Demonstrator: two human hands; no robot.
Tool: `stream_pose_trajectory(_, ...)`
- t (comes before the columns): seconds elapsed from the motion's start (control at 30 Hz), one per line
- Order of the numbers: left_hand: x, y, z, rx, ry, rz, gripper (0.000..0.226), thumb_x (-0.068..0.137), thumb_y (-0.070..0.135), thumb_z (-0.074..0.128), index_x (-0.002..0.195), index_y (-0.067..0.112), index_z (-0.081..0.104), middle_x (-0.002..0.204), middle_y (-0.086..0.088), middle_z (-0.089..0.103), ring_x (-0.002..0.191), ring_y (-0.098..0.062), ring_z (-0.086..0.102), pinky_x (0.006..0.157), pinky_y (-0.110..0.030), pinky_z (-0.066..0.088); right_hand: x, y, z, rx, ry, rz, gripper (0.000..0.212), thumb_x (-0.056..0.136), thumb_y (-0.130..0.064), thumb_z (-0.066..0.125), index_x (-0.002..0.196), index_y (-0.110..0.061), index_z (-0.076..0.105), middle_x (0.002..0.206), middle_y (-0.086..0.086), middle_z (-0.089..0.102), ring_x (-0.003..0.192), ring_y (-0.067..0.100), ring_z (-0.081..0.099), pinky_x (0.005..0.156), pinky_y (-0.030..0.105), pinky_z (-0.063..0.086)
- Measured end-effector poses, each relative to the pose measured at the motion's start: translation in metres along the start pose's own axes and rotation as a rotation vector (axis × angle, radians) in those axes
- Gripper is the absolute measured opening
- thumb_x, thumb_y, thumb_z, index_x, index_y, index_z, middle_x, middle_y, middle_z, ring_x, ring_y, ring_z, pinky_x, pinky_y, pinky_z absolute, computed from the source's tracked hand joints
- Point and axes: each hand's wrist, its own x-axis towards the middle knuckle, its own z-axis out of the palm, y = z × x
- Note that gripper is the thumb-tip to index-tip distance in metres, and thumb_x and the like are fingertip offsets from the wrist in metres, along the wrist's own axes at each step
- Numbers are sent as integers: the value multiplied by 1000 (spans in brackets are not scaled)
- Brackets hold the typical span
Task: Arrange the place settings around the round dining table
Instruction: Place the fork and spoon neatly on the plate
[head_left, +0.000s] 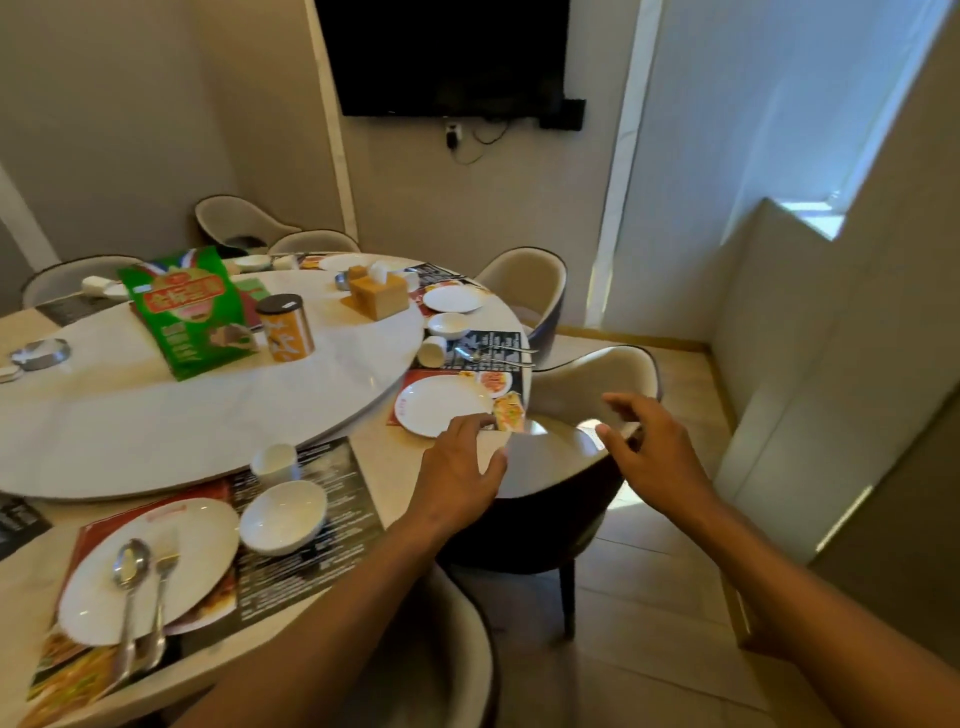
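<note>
Near edge of the bench (31, 618): printed placemat (291, 545) carrying a white plate (192, 545); a spoon (127, 587) and a fork (161, 592) lie side by side across the plate, handles toward the edge. White bowl (283, 517) just right of the plate, on the same mat; small white cup (274, 460) beyond the bowl.

Right edge: left hand (460, 470), fingers curled down, tips touching the near rim of a second white plate (441, 405) and the mat corner beside it; whether it pinches either cannot be told. Right hand (644, 447) off the bench, over a beige chair (587, 415), fingers loosely bent, holding nothing.

Farther along the right edge: tipped cup (434, 351), cutlery (496, 353), small bowl (449, 325), third plate (453, 299).

Raised centre turntable (156, 431): green bag (189, 312), orange canister (285, 327), wooden tissue box (376, 293).
</note>
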Motion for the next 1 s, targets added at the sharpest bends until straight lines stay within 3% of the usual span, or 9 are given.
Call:
stream_pose_trajectory(0.17, 9, 15, 50, -41, -103, -12, 46, 92, 39, 58, 134, 28, 44, 141, 5, 48, 126, -15, 47, 105, -37, 42, -4, 52, -20, -22, -6, 70, 38, 90, -27, 62, 126, -19, 54, 124, 0, 57, 110, 11, 54, 87, 22, 46)
stream_pose_trajectory(0.37, 40, 4, 113, -87, -154, -76, 44, 91, 34, 60, 132, 24, 47, 138, 3, 50, 125, -14, 48, 105, -36, 42, 16, 112, -13, -97, -107, 125, 38, 90, -31, 62, 126, -25, 52, 125, -8, 54, 108, -2, 47, 75, 0, 32)
stream_pose_trajectory(0.5, 82, -1, 155, -127, -146, -108, 43, 92, 33, 59, 132, 24, 47, 136, 4, 50, 124, -13, 47, 103, -32, 42, 62, 149, -11, -157, -187, 88, 39, 91, -35, 59, 128, -26, 52, 127, -7, 54, 106, -2, 45, 78, 3, 33)
stream_pose_trajectory(0.67, 135, 0, 198, -176, -165, -143, 43, 92, 32, 59, 132, 22, 48, 134, 4, 51, 122, -14, 48, 102, -30, 43, 126, 190, -12, -144, -215, 135, 37, 91, -34, 59, 127, -26, 53, 128, -5, 54, 106, 2, 48, 89, 17, 40)
stream_pose_trajectory(0.83, 191, -2, 228, -146, -199, -162, 41, 92, 33, 59, 131, 23, 48, 133, 3, 51, 122, -14, 48, 102, -34, 43, 184, 232, -8, -180, -251, 154, 38, 90, -32, 61, 127, -26, 52, 127, -5, 54, 94, 3, 51, 79, 7, 37)
stream_pose_trajectory(1.0, 234, -5, 256, -77, -175, -200, 41, 92, 33, 57, 131, 22, 48, 132, 5, 52, 122, -13, 48, 101, -33, 43, 234, 273, 0, -161, -331, 139, 42, 90, -35, 60, 130, -25, 51, 133, -3, 53, 112, 9, 53, 92, 23, 43)
